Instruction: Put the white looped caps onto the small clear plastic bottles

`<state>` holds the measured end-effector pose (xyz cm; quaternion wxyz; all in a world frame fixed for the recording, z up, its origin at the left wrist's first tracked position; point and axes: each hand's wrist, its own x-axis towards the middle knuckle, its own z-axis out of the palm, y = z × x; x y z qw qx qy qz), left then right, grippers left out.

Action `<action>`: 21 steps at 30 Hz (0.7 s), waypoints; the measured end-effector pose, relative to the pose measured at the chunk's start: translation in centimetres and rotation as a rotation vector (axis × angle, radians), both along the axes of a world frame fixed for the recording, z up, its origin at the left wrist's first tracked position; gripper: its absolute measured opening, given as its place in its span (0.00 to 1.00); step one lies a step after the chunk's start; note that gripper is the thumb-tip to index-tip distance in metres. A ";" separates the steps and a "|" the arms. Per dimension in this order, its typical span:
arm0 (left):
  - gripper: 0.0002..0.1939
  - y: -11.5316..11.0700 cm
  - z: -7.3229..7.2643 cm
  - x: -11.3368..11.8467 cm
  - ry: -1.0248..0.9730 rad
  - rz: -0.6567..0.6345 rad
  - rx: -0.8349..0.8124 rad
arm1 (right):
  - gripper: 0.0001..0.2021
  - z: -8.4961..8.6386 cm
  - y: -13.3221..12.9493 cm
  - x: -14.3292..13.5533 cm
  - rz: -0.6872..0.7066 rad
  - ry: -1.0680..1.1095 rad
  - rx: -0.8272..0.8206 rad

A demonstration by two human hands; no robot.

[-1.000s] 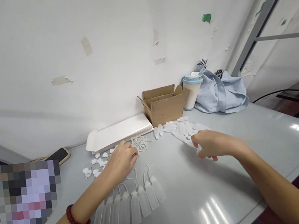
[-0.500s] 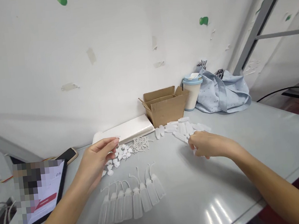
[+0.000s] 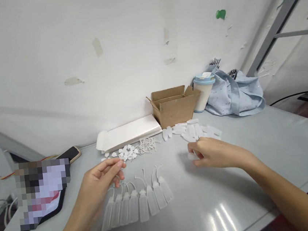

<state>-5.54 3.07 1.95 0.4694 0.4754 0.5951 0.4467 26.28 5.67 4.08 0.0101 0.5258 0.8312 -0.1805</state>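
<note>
My left hand [image 3: 104, 179] is closed in a pinch on a small white cap [image 3: 122, 160], little of which shows past the fingertips. Between thumb and fingers of my right hand [image 3: 215, 154] is a small translucent plastic bottle [image 3: 193, 156], mostly covered by the hand. Below and between the hands lies a row of several translucent bottles [image 3: 143, 206] with white caps and thin cords sticking up. A heap of loose white caps [image 3: 129, 152] lies beyond my left hand, beside a pile of short white cords [image 3: 147, 145]. Loose bottles [image 3: 195, 130] are scattered behind my right hand.
Along the wall stand an open cardboard box [image 3: 178, 111], a lidded cup [image 3: 203, 92] and a light blue cloth bag [image 3: 234, 94]. A stack of white sheets [image 3: 130, 132] lies left of the box. A phone [image 3: 71, 153] and a tablet [image 3: 46, 200] are at the left.
My right hand has drawn away from the loose bottles, with a bottle at its fingertips. My left hand has come down toward the row, still pinching. The view has shifted slightly.
</note>
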 end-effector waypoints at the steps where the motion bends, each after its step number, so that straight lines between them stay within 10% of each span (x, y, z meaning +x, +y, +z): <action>1: 0.13 -0.4 0.0 0.3 0.036 -0.020 0.008 | 0.04 0.0 -0.4 -0.6 0.011 0.134 0.026; 9: 0.12 -3.1 -0.1 3.1 0.140 -0.334 -0.061 | 0.09 -1.9 -2.6 -4.6 0.051 0.878 0.013; 21: 0.12 -3.9 -0.1 4.1 0.046 -0.363 -0.059 | 0.12 -2.9 -3.1 -6.1 -0.050 1.135 -0.456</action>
